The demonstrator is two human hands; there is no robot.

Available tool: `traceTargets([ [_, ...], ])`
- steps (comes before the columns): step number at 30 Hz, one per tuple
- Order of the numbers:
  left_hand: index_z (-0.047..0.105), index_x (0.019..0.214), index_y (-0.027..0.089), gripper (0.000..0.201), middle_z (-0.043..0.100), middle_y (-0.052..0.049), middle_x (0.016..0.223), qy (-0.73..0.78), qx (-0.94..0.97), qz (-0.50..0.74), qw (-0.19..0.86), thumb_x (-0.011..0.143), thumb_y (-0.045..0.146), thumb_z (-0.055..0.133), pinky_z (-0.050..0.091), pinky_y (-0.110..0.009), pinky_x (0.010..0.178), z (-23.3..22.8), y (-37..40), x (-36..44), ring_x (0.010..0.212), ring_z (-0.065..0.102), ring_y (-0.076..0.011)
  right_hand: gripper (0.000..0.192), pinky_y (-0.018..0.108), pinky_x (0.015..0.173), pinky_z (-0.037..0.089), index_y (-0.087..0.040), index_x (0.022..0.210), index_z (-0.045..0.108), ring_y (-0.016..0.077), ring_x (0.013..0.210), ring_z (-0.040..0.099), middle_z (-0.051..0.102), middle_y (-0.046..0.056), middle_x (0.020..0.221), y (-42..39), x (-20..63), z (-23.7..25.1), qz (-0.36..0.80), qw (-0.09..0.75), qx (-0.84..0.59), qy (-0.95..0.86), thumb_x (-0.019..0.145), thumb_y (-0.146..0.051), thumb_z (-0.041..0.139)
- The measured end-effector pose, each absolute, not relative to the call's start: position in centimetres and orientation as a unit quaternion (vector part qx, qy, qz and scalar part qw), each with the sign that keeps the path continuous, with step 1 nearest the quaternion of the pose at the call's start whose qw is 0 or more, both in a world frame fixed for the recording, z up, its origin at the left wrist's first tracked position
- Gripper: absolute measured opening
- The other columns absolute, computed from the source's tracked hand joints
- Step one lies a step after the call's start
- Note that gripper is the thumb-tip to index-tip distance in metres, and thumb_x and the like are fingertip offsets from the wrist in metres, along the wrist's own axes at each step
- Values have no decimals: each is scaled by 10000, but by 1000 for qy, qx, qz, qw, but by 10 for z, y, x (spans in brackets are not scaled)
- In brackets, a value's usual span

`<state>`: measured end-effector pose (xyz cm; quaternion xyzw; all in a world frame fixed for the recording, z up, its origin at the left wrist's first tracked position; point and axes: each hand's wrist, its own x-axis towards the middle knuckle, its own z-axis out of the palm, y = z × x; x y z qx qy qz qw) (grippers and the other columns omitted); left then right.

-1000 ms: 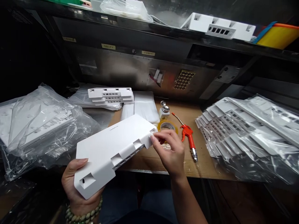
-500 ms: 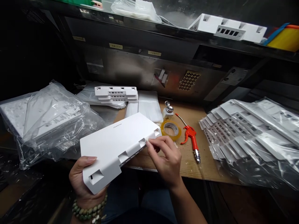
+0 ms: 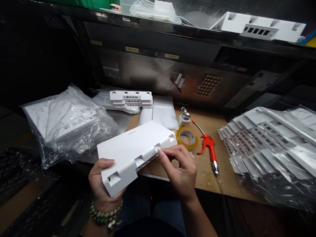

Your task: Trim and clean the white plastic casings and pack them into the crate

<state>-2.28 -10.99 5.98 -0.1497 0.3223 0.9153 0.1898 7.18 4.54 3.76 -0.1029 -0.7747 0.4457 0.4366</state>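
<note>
A white plastic router cover [image 3: 125, 148] with dark lettering is held tilted in front of me. My left hand [image 3: 103, 177] grips its near left corner, thumb on top and the other fingers underneath. Along the right-hand edge run several square notches and a row of port slots. At one of these notches my right hand [image 3: 181, 168] pinches with thumb and forefinger against the edge. Something small and whitish shows at its fingertips, too small to name. Beyond the right hand lie a roll of yellow tape [image 3: 197, 141] and a red air blow gun [image 3: 209, 144].
Bagged white covers [image 3: 66, 118] are piled on the left, and a row of covers in plastic [image 3: 266, 141] leans on the right. Behind stand stacked covers [image 3: 132, 95], flat clear bags [image 3: 163, 112] and a pump bottle [image 3: 184, 120]. A shelf [image 3: 158, 28] runs overhead.
The view has shifted, so most things sit farther right in the picture. Both hands keep their hold, and the right fingertips stay at the same notch.
</note>
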Motion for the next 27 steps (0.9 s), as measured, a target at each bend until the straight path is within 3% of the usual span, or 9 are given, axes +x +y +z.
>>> traceTargets([
  [3,586,1416,244,817,839,-34,993,321,-165,914,184,625,43,556,674,-423,792,56,-108,-23,826,804,-316,145,295,626,534,-221,1004,780,147,706,620,643,22,839,37,68,36,430,436,-90,-785,920,-123,715],
  [8,610,1385,246,774,839,-19,978,330,-160,916,165,635,53,593,673,-344,692,53,-106,-22,668,783,-254,166,285,639,545,-192,1000,766,149,720,637,660,34,841,26,67,36,434,423,-40,-795,901,-71,714],
  [14,645,1326,197,754,831,-48,995,330,-155,916,168,584,63,616,674,-464,807,51,-104,-20,825,797,-333,164,299,620,534,-224,991,776,150,700,611,638,25,822,30,67,33,424,438,-98,-787,916,-96,705],
  [21,700,1222,207,628,820,-35,1018,334,-152,918,146,609,90,628,663,-438,840,50,-98,-19,851,792,-312,187,281,572,527,-237,1011,763,143,668,604,644,16,818,11,71,39,492,395,-45,-775,905,-93,711],
  [27,709,1212,176,612,812,-54,1038,320,-139,925,149,609,107,628,651,-482,888,51,-93,-17,927,782,-350,194,283,589,530,-218,1008,746,149,675,611,638,25,818,0,70,39,468,408,-37,-783,896,-63,710],
])
